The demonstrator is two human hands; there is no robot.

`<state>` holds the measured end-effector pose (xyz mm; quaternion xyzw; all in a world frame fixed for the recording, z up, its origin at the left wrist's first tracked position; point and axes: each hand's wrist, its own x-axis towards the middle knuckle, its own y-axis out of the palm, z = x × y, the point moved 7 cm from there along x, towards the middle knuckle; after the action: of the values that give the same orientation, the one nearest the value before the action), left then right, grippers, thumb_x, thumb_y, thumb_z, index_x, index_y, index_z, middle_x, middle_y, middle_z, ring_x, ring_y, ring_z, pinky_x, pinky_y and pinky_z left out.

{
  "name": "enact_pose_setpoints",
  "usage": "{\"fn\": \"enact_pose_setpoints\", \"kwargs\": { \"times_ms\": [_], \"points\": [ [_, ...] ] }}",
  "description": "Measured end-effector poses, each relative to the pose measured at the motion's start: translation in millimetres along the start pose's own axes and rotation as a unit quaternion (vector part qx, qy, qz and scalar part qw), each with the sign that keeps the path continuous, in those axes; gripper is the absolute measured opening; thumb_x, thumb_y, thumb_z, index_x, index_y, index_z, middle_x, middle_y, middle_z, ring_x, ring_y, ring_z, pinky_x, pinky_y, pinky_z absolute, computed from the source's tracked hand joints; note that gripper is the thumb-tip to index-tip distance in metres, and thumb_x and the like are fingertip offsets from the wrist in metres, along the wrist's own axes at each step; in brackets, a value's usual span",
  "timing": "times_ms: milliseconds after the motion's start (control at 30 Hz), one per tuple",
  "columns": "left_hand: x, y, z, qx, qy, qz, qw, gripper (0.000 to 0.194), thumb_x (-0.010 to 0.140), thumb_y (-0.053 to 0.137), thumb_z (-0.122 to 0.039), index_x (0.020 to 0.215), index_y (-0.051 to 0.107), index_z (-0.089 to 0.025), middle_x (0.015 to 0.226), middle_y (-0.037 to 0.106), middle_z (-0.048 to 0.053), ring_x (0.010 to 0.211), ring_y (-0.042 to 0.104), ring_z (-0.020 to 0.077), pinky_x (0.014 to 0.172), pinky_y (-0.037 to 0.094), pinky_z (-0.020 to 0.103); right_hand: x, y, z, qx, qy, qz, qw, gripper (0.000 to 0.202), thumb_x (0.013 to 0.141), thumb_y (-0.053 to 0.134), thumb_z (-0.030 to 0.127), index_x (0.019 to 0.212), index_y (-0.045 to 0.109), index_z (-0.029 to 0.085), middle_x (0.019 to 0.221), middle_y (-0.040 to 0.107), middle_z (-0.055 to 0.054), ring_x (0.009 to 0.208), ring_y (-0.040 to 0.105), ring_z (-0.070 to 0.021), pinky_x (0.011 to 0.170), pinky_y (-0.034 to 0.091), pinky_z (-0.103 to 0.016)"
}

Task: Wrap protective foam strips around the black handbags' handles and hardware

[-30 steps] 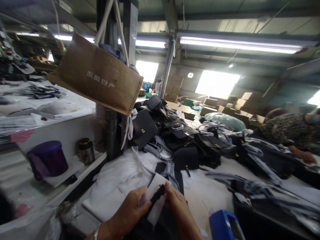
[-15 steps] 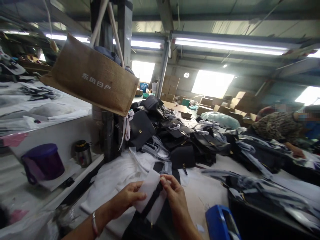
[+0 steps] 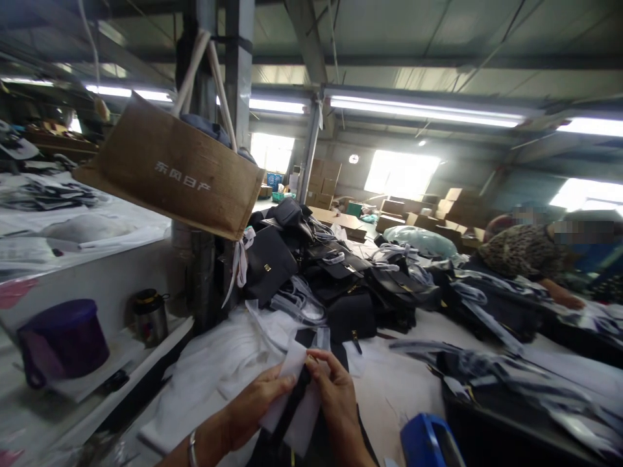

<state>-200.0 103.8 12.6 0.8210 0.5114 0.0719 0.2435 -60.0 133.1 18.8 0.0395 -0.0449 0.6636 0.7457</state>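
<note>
My left hand (image 3: 260, 403) grips a thin white wrapping sheet (image 3: 305, 429), thumb on top, at its left side. Across the sheet lies a black strap (image 3: 291, 403), running diagonally up to my right hand (image 3: 337, 392). The right thumb and fingers are pinched together at the strap's upper end, where a small gold-coloured bit shows; the exact grip there is partly hidden. Part of the sheet is lifted up between the two hands. Below them rests a black bag (image 3: 263, 451), mostly covered by my hands and the sheet.
Black handbags (image 3: 351, 316) are heaped ahead. White sheets (image 3: 214, 363) lie to the left, a blue tape dispenser-like object (image 3: 413, 441) at front right. A brown bag (image 3: 170, 172) hangs from a post. Another person's hand (image 3: 564, 297) is at far right.
My left hand has moved closer to my right, and the sheet's left side is now folded up towards the strap. The whole view has shifted slightly.
</note>
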Motion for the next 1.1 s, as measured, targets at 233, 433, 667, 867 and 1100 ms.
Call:
{"fn": "enact_pose_setpoints", "kwargs": {
  "times_ms": [233,433,667,867,1100],
  "points": [
    [0,9.4,-1,0.059,0.0,0.035,0.998,0.039,0.088,0.061,-0.032,0.126,0.063,-0.021,0.104,0.073,0.006,0.101,0.064,0.0249,0.094,0.044,0.036,-3,-1,0,-0.021,-0.014,0.006,1.0,0.032,0.076,0.073,0.048,0.093,0.074,0.021,0.096,0.072,-0.005,0.091,0.064,-0.0244,0.079,0.048,-0.028],
    [4,12.8,2,0.056,0.005,0.044,0.997,0.047,0.085,0.066,-0.037,0.128,0.061,-0.019,0.099,0.072,0.007,0.096,0.065,0.0255,0.088,0.044,0.035,-5,-6,9,-0.029,-0.017,0.002,0.999,0.041,0.073,0.074,0.046,0.106,0.071,0.021,0.088,0.07,-0.004,0.082,0.065,-0.0241,0.07,0.05,-0.029],
    [9,12.4,4,0.071,0.015,0.052,0.996,0.047,0.086,0.065,-0.036,0.129,0.06,-0.017,0.095,0.072,0.007,0.093,0.065,0.0239,0.084,0.044,0.032,-1,-9,-1,-0.064,-0.008,0.021,0.998,0.028,0.078,0.068,0.041,0.097,0.068,0.02,0.096,0.072,-0.006,0.095,0.064,-0.0279,0.084,0.047,-0.034],
    [1,15.4,9,0.06,0.012,0.022,0.998,0.049,0.089,0.06,-0.033,0.135,0.054,-0.02,0.106,0.072,0.007,0.098,0.064,0.0249,0.093,0.044,0.036,-3,-5,5,-0.082,-0.003,0.019,0.996,0.024,0.08,0.068,0.041,0.091,0.068,0.02,0.091,0.072,-0.004,0.089,0.065,-0.0259,0.082,0.047,-0.033],
    [-3,11.8,1,0.069,0.052,-0.065,0.994,0.04,0.09,0.056,-0.032,0.127,0.06,-0.02,0.112,0.07,0.006,0.102,0.062,0.024,0.095,0.044,0.034,-6,-5,-12,0.151,0.086,0.018,0.985,0.056,0.081,0.059,0.064,0.113,0.063,0.018,0.097,0.072,-0.009,0.09,0.066,-0.0269,0.076,0.052,-0.036]
  ]
}}
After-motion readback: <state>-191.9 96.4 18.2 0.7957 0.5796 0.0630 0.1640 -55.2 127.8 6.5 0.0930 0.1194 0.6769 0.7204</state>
